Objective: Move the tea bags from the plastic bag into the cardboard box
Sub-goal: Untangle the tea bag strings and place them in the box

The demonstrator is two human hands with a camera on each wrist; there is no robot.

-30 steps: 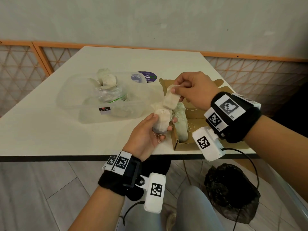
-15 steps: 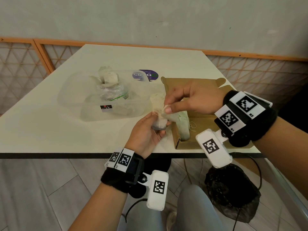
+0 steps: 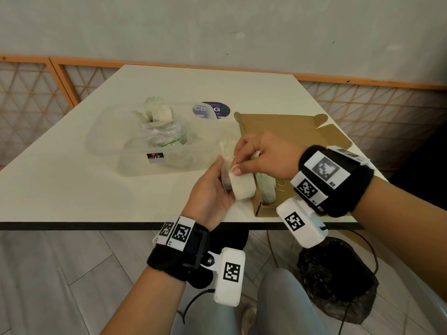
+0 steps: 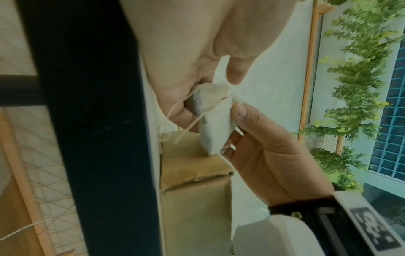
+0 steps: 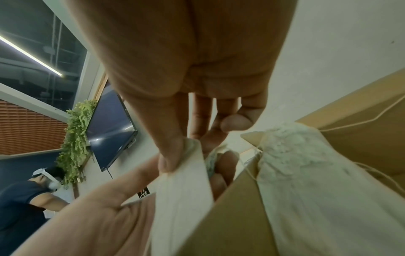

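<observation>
My left hand (image 3: pixel 223 180) grips a small bunch of white tea bags (image 3: pixel 227 147) above the table's near edge, just left of the open cardboard box (image 3: pixel 262 210). My right hand (image 3: pixel 238 163) pinches the top of one tea bag (image 3: pixel 243 189) from that bunch between thumb and fingers. In the left wrist view this tea bag (image 4: pixel 215 124) hangs over the box corner (image 4: pixel 195 190), strings trailing. A few tea bags (image 3: pixel 267 189) stand inside the box. The crumpled plastic bag (image 3: pixel 164 136), with more tea bags on top, lies in a clear tub (image 3: pixel 108 131).
The box lid (image 3: pixel 285 126) lies flat toward the far right. A purple round sticker (image 3: pixel 215 109) sits behind the tub. A black bag (image 3: pixel 336 281) stands on the floor under the table's right side. Another person (image 5: pixel 28 192) shows far off in the right wrist view.
My right hand came back from over the box to the left hand and took hold of another tea bag there. The left hand has barely moved.
</observation>
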